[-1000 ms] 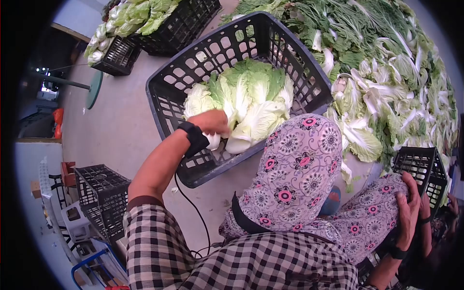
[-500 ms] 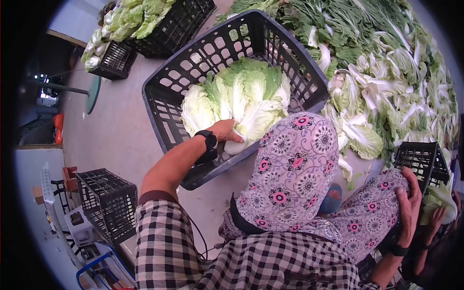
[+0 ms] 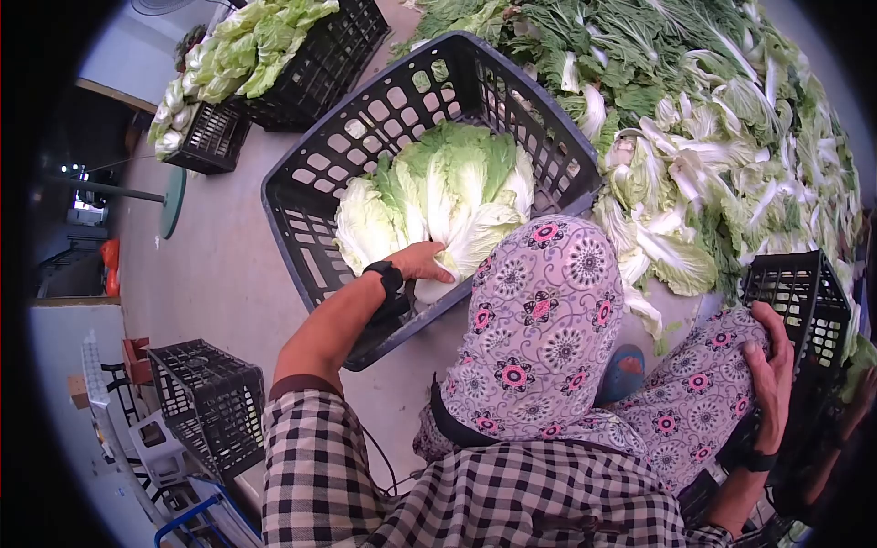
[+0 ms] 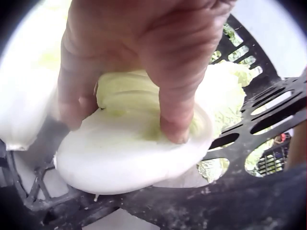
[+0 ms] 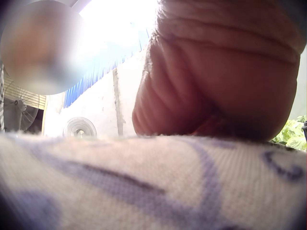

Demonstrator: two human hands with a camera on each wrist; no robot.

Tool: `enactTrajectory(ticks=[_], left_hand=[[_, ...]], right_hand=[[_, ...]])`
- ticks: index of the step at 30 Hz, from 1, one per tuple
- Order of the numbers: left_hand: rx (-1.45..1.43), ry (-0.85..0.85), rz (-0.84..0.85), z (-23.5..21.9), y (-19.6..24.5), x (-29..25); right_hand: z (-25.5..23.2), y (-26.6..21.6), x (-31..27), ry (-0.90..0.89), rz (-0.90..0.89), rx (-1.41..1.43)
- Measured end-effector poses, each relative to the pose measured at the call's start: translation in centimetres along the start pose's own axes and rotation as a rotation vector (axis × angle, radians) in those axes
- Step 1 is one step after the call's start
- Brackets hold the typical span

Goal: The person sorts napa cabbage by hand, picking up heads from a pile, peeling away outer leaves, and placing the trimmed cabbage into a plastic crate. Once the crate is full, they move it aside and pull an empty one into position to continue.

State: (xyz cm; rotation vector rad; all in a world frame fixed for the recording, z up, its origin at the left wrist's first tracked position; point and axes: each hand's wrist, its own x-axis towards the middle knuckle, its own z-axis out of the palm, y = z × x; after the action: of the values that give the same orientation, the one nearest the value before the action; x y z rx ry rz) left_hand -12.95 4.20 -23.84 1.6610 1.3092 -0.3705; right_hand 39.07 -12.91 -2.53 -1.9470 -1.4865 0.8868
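Note:
A black crate (image 3: 301, 146) holds several cabbages (image 3: 457, 173) lying side by side. My left hand (image 3: 420, 262) grips the white base end of the cabbage nearest the crate's front edge. In the left wrist view the thumb and fingers of the hand (image 4: 144, 57) press around that pale cabbage base (image 4: 124, 158), with another cabbage (image 4: 29, 86) beside it. My right hand (image 3: 772, 361) rests on the knee in patterned trousers; in the right wrist view the hand (image 5: 216, 76) lies against the cloth (image 5: 144, 177).
Loose leaves and cabbages (image 3: 713, 164) are heaped at the right. Filled crates (image 3: 311, 73) stand at the upper left, an empty crate (image 3: 210, 402) at the lower left. Another crate (image 3: 795, 292) is beside the right knee, with another person's arm (image 3: 836, 447) near it.
The left hand has moved from the left cabbage's base to the base of the front one and holds it. The right hand stays on the knee.

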Motion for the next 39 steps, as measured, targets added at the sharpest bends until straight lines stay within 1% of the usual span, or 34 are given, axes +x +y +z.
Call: enactTrajectory(ticks=[1, 3, 4, 5, 6, 7, 9, 10, 13, 14, 17, 18, 21, 23, 24, 26, 27, 29, 30, 32, 33, 34, 35, 37, 38, 39], left_hand=[[0.015, 0.014, 0.008, -0.3, 0.6, -0.4], [-0.124, 0.03, -0.02, -1.8, 0.3, -1.0], [-0.279, 0.06, -0.177, -3.5, 2.5, -2.9], [-0.386, 0.005, -0.175, -4.6, 1.1, -2.4], [-0.581, -0.012, -0.124, -5.7, 0.8, -3.1], [-0.774, -0.026, -0.07, -6.7, 1.6, -4.4], [-1.206, 0.096, 0.085, -7.8, 4.0, -6.3], [-1.327, 0.051, 0.191, -8.8, 4.7, -7.0], [-1.478, 0.144, 0.326, -10.4, 8.0, -9.2], [-1.517, 0.133, 0.364, -10.7, 9.5, -9.9], [-1.634, 0.094, 0.589, -11.0, 14.7, -10.9], [-1.551, 0.195, 0.573, -11.0, 16.4, -10.9], [-1.516, 0.158, 0.65, -10.0, 22.7, -11.7], [-1.398, 0.114, 0.665, -8.2, 27.1, -12.2], [-1.355, 0.069, 0.654, -7.2, 28.8, -12.3], [-1.298, -0.045, 0.647, -4.6, 31.8, -12.2], [-1.239, -0.092, 0.644, -3.1, 33.3, -12.6], [-1.127, -0.07, 0.658, -1.3, 35.2, -12.9], [-0.91, -0.029, 0.636, -1.5, 35.2, -12.6], [-0.482, 0.062, 0.577, -3.2, 33.4, -11.7], [-0.37, 0.118, 0.601, -3.8, 32.5, -11.5], [-0.259, 0.175, 0.623, -4.4, 31.7, -11.4], [-0.148, 0.232, 0.644, -4.9, 31.0, -11.5], [0.021, 0.492, 0.651, -5.6, 30.5, -12.2], [-0.037, 0.642, 0.761, -5.4, 30.9, -12.4], [-0.014, 0.674, 0.759, -5.6, 31.8, -13.3]], right_hand=[[-0.1, 0.3, 0.0, 0.001, -0.008, 0.004], [-0.1, 0.5, 0.0, 0.01, -0.015, -0.011], [-0.2, 0.5, 0.0, 0.012, -0.014, -0.03], [-0.2, 0.5, 0.0, 0.014, -0.018, -0.05], [-0.2, 0.6, 0.0, 0.014, -0.017, -0.037], [-0.2, 0.8, 0.0, 0.014, -0.019, -0.021], [-0.2, 1.0, 0.0, 0.006, -0.017, 0.002], [-0.2, 0.9, 0.1, 0.003, -0.014, 0.007], [-0.3, 0.2, 0.2, -0.008, 0.007, 0.031], [-0.3, -0.3, 0.2, -0.008, 0.017, 0.04], [-0.9, -1.5, 0.2, 0.047, -0.11, -0.063], [-1.3, -2.4, 0.2, 0.057, -0.18, -0.103], [-1.6, -6.4, 0.3, 0.024, -0.266, -0.009], [-0.3, -9.3, 0.2, 0.013, -0.267, 0.26], [0.5, -10.1, 0.3, -0.024, -0.293, 0.344], [2.6, -11.0, 1.2, -0.005, -0.476, 0.351], [3.3, -10.9, 1.7, 0.041, -0.631, 0.269], [3.1, -9.8, 1.5, 0.078, -0.465, 0.393], [2.7, -9.4, 1.3, 0.089, -0.388, 0.459], [0.5, -8.3, 0.8, 0.099, -0.358, 0.495], [-0.4, -7.6, 0.5, 0.099, -0.342, 0.517], [-0.9, -6.6, 0.3, 0.112, -0.34, 0.47], [-1.4, -5.8, 0.1, 0.171, -0.398, 0.343], [-1.9, -4.7, -0.1, 0.276, -0.51, 0.085], [-1.9, -4.4, -0.2, 0.318, -0.515, 0.033], [-2.0, -4.2, -0.2, 0.31, -0.523, 0.02]])
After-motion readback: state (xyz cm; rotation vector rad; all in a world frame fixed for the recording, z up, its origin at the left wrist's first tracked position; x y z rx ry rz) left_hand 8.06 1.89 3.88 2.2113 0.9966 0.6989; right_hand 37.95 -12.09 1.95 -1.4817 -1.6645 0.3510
